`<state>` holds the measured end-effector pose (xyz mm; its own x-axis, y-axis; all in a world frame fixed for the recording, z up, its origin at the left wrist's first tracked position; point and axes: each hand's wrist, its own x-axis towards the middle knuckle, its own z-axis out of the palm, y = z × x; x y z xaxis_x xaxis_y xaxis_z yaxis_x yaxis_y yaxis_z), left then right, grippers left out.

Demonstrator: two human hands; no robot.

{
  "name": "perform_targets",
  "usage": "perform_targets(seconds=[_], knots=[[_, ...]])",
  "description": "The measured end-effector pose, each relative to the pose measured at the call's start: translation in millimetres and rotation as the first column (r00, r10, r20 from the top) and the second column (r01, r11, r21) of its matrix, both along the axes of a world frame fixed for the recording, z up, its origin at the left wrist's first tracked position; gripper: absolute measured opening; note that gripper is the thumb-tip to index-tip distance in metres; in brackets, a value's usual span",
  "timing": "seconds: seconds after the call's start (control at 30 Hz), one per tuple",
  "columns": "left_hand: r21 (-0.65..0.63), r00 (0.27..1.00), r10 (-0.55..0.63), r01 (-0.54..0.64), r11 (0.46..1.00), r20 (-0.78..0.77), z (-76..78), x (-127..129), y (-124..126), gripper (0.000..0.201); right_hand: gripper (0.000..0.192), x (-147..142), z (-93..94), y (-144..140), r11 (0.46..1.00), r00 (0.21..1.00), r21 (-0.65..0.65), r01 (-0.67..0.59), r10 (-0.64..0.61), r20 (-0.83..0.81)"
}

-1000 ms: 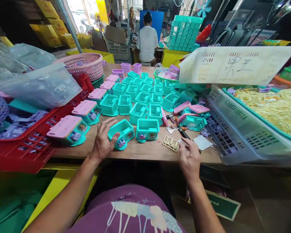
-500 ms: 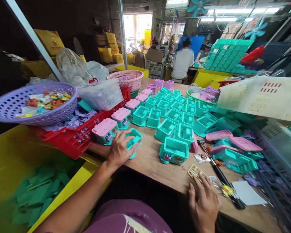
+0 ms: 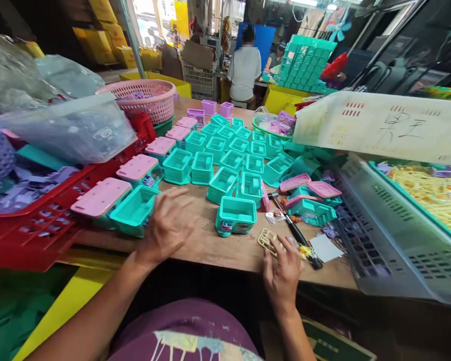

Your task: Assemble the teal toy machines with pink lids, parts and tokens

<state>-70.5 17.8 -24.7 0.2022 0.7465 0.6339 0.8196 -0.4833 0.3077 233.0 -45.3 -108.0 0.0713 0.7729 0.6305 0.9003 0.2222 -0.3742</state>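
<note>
A red crate (image 3: 41,235) sits at the far left edge of the tabletop (image 3: 210,245). Just beside it, the left hand (image 3: 167,225) is spread flat, fingers loose and blurred, against an open teal toy box (image 3: 135,210) next to a pink-lidded box (image 3: 99,198). Push that box squarely with the palm so it lines up without tipping. Further right stands another teal box (image 3: 236,216). The right hand (image 3: 283,271) rests fingertips on a cream parts sprue (image 3: 267,239), not pinching it; pin it steadily, clear of the black tool (image 3: 295,231).
</note>
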Motion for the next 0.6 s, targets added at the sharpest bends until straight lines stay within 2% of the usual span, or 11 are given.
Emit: perform_targets(seconds=[0.07,0.13,0.2,0.3,0.4,0.47,0.53,0.57,0.6], knots=[[-0.139,0.977,-0.213,0.214,0.967,0.025,-1.5,28,12,0.059,0.033,-5,6.9,4,1.0,1.0,-0.009,-0.013,0.012,-0.021],[-0.232,0.947,-0.314,0.32,0.919,0.061,-8.7,52,23,0.073,0.033,-6,11.2,7,1.0,0.999,-0.014,-0.015,0.015,-0.042],[-0.269,0.936,-0.346,0.352,0.896,0.072,-16.8,69,29,0.079,0.034,-1,11.5,6,1.0,0.999,-0.016,-0.005,0.004,-0.053],[-0.259,0.943,-0.333,0.328,0.908,0.026,-18.5,74,22,0.078,0.039,15,4.3,-5,1.0,0.998,0.01,-0.008,0.009,-0.061],[-0.183,0.973,-0.22,0.204,0.962,-0.074,-3.6,52,11,0.069,0.051,32,-11.7,-10,1.0,0.999,0.023,-0.01,0.011,-0.045],[-0.114,0.99,-0.015,-0.001,0.994,-0.137,8.6,22,5,0.058,0.059,38,-23.5,-6,1.0,1.0,-0.001,-0.022,0.022,0.004],[-0.067,0.957,0.226,-0.241,0.968,-0.185,14.9,-12,-3,0.042,0.063,38,-30.5,-1,0.998,0.995,-0.042,-0.046,0.05,0.086],[-0.067,0.925,0.31,-0.331,0.941,-0.219,14.3,-28,-6,0.035,0.062,36,-31.3,0,0.996,0.99,-0.068,-0.053,0.062,0.13],[-0.077,0.906,0.34,-0.369,0.926,-0.25,10.8,-42,-9,0.028,0.06,34,-30.3,-1,0.993,0.983,-0.102,-0.052,0.069,0.17]])
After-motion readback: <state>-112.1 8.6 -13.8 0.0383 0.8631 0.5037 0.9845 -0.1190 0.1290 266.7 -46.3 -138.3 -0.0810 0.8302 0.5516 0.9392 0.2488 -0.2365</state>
